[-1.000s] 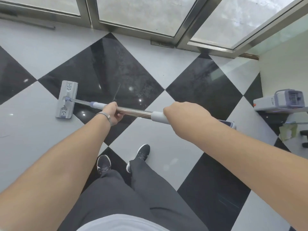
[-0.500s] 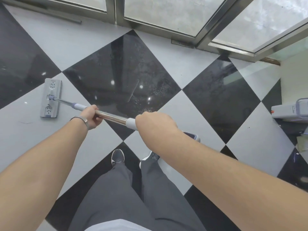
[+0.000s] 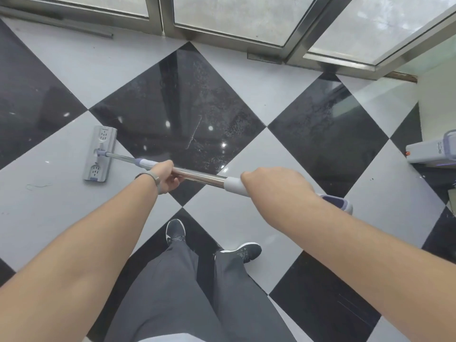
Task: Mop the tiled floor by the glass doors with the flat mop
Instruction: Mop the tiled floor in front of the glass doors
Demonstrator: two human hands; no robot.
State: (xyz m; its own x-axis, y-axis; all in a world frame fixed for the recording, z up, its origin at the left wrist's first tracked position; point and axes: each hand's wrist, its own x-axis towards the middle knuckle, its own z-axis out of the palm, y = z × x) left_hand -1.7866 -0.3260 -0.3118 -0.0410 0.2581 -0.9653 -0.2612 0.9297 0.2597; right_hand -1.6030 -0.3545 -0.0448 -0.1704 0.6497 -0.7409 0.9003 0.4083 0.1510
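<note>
Fingers (image 3: 172,180) of my left hand (image 3: 164,177) curl around the shiny metal pole of the flat mop (image 3: 197,176), low down, just past the purple collar. My right hand (image 3: 276,185) wraps the white grip higher up the same pole. I see only the back of that hand, but it is closed tight on the grip. The purple end of the handle pokes out behind my right wrist.

The mop head (image 3: 100,153) lies flat on a light grey tile, off to my left, just beside the edge of the big black tile. It points up and down in my view, with the pole running across me from left to right. The tiled floor (image 3: 246,218) is a black and white diamond pattern, and the glass doors (image 3: 234,16) with their metal frames run along the top. The black tile in front of me has dull, speckled patches and a thin pale line on it. A little thread lies on the grey tile near the mop head. My two dark shoes (image 3: 175,233) stand below my hands. A white and purple mop bucket (image 3: 434,150) sits by the wall on my right, well apart from the mop.

I think I am in the middle of a sweep across the floor. Next I should drag the mop head over the speckled black tile, keeping it flat and pressing down with both hands, then work closer to the door frames
</note>
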